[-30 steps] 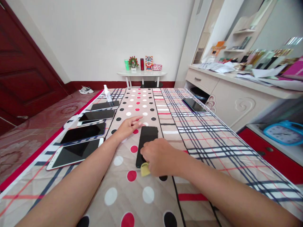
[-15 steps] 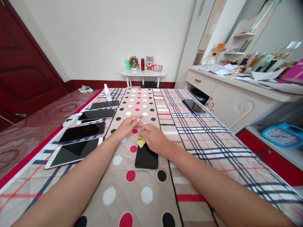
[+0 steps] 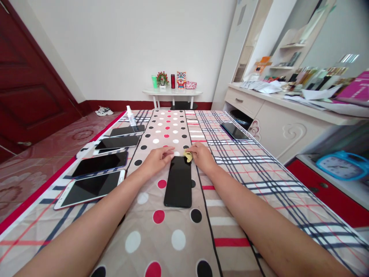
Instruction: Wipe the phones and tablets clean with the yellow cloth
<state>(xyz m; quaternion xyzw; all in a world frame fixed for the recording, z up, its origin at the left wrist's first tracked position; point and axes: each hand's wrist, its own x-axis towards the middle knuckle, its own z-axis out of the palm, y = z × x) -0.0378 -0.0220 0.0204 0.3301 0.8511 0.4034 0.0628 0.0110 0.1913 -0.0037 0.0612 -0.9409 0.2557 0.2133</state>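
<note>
My right grip pinches the yellow cloth at the top-right corner of the black phone, below frame centre; my left grip, empty and loose, is beside it. I judge the wiping unfinished; left-side phones, can't tell.

This is a home, by all signs a bedroom: a quilted cover with dots and plaid spreads out like bedding, a cream dresser holds crowded bottles below a mirror, 1 blue clock stands nearby, and sneakers lie on the tiled floor near a dark red panelled door.
</note>
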